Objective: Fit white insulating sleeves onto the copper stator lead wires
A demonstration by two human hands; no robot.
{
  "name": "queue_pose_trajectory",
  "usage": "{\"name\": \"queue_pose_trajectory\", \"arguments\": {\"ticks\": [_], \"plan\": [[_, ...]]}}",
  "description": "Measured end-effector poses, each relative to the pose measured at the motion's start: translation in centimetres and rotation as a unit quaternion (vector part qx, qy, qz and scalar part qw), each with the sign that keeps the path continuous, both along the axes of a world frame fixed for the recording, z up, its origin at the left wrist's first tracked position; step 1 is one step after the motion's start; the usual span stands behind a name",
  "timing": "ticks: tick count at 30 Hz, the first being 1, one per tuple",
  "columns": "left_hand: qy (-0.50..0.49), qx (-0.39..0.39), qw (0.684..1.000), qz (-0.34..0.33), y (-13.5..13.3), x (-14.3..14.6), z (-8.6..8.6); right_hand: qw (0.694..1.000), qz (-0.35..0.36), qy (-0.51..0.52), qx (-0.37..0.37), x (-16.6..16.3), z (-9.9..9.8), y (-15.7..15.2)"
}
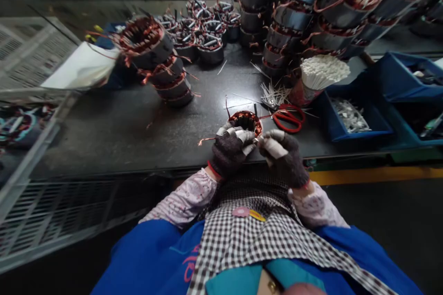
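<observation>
A motor stator (246,122) with copper windings lies on the dark bench close to its front edge. Both my hands wear dark knit gloves with pale fingertips. My left hand (230,147) is closed against the stator's near side, and a copper wire end sticks out to its left. My right hand (282,152) is closed too, its fingertips pinching something small at the stator's near right edge, probably a wire. The two hands' fingertips nearly touch.
Red-handled scissors (289,117) lie just right of the stator. Behind them stands a cup of white sleeves (320,73). Blue bins (356,117) sit at the right. Stacks of wound stators (159,62) fill the back, taller ones (311,4) at the right.
</observation>
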State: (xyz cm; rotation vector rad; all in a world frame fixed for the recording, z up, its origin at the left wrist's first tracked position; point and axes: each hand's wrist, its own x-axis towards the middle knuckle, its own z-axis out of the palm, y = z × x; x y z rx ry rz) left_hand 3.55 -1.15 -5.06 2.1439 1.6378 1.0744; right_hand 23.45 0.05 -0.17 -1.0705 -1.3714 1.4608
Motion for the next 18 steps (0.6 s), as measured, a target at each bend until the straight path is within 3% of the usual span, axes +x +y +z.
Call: {"name": "queue_pose_trajectory", "arguments": {"ticks": [3,5,8,12,15,18], "plan": [[0.015,0.013,0.999,-0.03,-0.5,0.5,0.3,0.997,-0.057,0.058,0.008,-3.6,1.0,3.1],[0.009,0.027,0.999,-0.027,-0.8,-0.4,0.5,0.994,-0.074,0.06,0.045,-4.2,0.7,4.7],[0.011,0.065,0.997,-0.027,-0.3,-3.2,0.9,0.987,-0.116,0.033,0.107,-0.2,-0.4,6.5],[0.053,0.049,0.99,-0.122,2.1,-5.9,2.1,0.939,-0.299,-0.024,0.168,8.4,-1.1,10.8],[0.064,0.026,0.987,-0.142,3.6,-4.9,2.8,0.863,-0.446,-0.114,0.208,11.2,-0.6,15.1],[0.058,0.033,0.991,-0.112,3.7,-2.7,2.6,0.834,-0.477,-0.175,0.214,10.7,0.0,17.7]]}}
